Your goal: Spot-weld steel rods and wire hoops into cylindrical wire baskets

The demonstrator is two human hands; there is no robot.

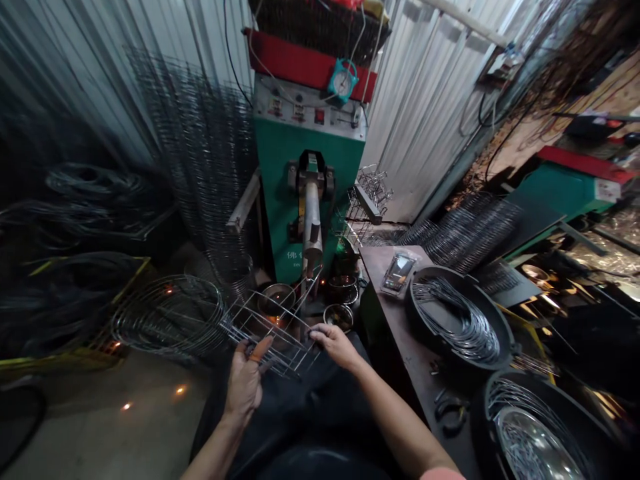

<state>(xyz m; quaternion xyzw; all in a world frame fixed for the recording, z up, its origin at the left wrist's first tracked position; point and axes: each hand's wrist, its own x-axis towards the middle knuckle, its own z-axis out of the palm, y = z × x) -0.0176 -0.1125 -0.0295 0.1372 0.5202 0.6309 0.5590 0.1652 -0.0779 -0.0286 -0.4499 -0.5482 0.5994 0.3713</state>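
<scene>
L hand [244,387]: fingers closed on the near L side of the wire frame [280,325], thumb w/ orange wrap on top.
R hand [335,343]: thumb + fingers pinched tight on the frame's R edge.
Wire frame: held tilted btwn both hands, above the dark lap cover [300,427], in front of the green machine [273,167]; can't tell if it touches the machine's metal arm [312,207].
Wire hoops [170,313]: piled just L of the frame.
Surface, R side [400,340]: bagged phone-like item [399,272], black tray [506,333] w/ bent wires [470,327], pliers-like tool [453,413] nr the edge.
Clock [343,80]: teal, up top on machine.
</scene>
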